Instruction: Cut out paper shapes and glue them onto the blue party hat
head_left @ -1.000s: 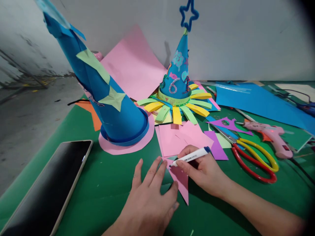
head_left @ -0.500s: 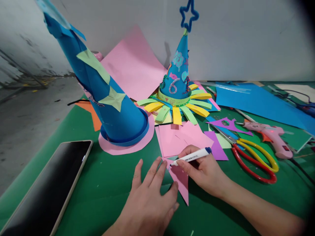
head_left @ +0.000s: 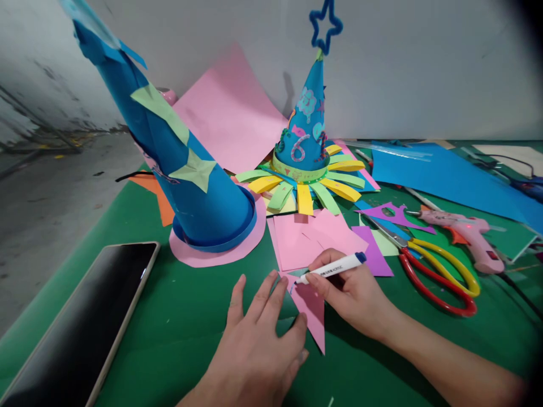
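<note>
My right hand grips a white marker with a dark blue end, its tip touching a pink paper triangle. A short blue line shows on the paper by the tip. My left hand lies with fingers spread, fingertips on the triangle's left edge. Just beyond sit several pink paper pieces and a purple piece. A tall blue paper cone hat with pale green stars leans to the left on a pink paper ring.
A smaller decorated cone hat stands at the back. Scissors and a pink glue gun with a cord lie to the right, near blue card. On the left is a phone. Pink card leans against the wall.
The marker tip has shifted very slightly right and up, and the blue line on the pink triangle is a little longer. My left hand stays in place.
</note>
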Demonstrator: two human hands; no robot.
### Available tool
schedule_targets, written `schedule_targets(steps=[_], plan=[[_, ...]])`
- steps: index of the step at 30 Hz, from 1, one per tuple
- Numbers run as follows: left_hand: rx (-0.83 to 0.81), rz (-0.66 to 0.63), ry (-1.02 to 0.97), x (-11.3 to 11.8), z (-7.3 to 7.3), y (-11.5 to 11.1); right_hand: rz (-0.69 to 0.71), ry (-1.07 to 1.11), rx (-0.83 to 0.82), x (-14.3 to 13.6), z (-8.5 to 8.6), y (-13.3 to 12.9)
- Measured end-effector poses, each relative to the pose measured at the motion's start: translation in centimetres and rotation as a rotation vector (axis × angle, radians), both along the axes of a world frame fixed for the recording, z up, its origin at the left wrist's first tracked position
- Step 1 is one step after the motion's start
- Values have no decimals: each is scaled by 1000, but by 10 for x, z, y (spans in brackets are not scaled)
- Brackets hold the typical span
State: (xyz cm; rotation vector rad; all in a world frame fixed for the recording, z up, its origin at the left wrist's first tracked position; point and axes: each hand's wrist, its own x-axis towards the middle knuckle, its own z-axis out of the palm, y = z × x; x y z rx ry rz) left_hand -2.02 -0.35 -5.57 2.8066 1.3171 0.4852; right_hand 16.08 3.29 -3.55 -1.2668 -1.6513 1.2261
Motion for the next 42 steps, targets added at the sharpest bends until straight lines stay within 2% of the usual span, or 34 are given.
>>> schedule_targets(steps=[18, 42], plan=[[-94, 8, 30, 0, 5, 1, -23, -38, 16, 2, 0, -1], [-77, 0, 30, 0, 5, 1, -71, -63, 15, 4, 1, -3]])
